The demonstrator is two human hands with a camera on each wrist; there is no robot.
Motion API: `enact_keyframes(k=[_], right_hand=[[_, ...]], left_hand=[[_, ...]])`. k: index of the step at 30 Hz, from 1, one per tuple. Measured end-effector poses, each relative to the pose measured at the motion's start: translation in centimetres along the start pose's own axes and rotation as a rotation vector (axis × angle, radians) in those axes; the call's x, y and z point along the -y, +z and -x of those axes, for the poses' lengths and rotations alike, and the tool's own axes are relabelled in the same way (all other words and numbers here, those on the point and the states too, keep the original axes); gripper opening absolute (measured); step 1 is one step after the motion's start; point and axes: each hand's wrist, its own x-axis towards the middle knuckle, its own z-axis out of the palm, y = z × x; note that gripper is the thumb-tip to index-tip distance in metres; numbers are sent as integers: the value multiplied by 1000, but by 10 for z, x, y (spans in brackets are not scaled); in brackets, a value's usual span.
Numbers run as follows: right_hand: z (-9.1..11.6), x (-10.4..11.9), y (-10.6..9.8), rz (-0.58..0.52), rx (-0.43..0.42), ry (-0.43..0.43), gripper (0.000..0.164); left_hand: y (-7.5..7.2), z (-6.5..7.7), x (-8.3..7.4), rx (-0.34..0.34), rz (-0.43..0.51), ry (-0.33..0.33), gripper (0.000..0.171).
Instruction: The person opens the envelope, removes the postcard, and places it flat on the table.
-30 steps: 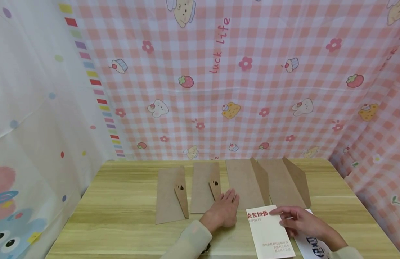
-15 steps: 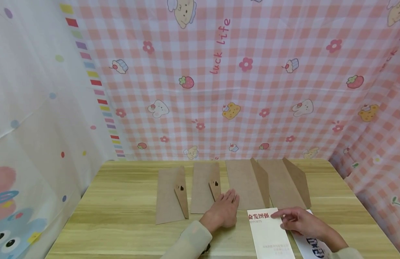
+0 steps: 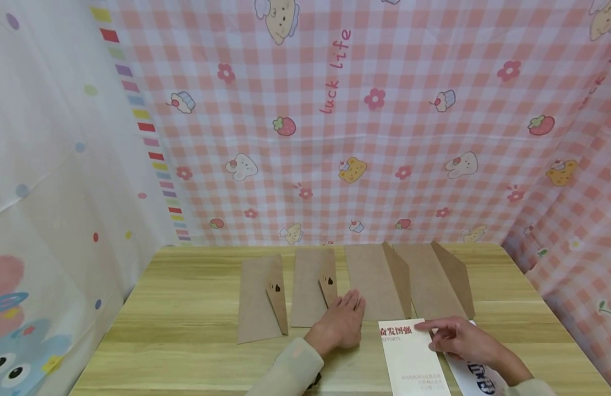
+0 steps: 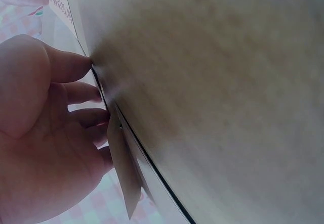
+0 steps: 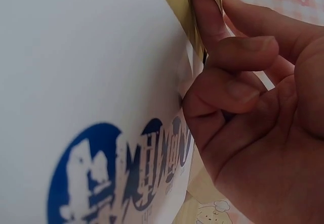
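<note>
In the head view my right hand (image 3: 466,341) holds a cream card (image 3: 411,357) with red Chinese lettering by its upper right edge. The index finger lies over the card's top corner, with the thumb at its side. Under that hand is a white card (image 3: 475,371) with blue round prints, large in the right wrist view. My left hand (image 3: 340,327) rests palm down on the table, fingers extended and holding nothing. Its fingertips reach the lower left edge of a brown envelope (image 3: 372,280) whose flap is unfolded to the right.
Another flap-out envelope (image 3: 426,278) lies to its right. Two envelopes with folded flaps and black marks, one nearer (image 3: 310,280) and one farther left (image 3: 256,297), complete the row. The wooden table (image 3: 186,330) meets a pink checked cloth (image 3: 305,137) behind.
My right hand has shifted the cream card slightly down and to the right, and the card's lower end has dropped past the frame's bottom edge. My left hand has stayed put.
</note>
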Motion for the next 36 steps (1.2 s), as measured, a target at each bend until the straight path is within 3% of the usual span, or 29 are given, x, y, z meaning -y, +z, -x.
enact_keyframes(k=[24, 32, 36], right_hand=[[0, 7, 1, -11, -23, 67, 44], [1, 11, 0, 108, -52, 147, 46], [1, 10, -1, 116, -52, 136, 46]], left_hand=[[-3, 2, -1, 5, -1, -5, 60], [-1, 0, -1, 4, 3, -7, 60], [-1, 0, -1, 6, 13, -8, 60]])
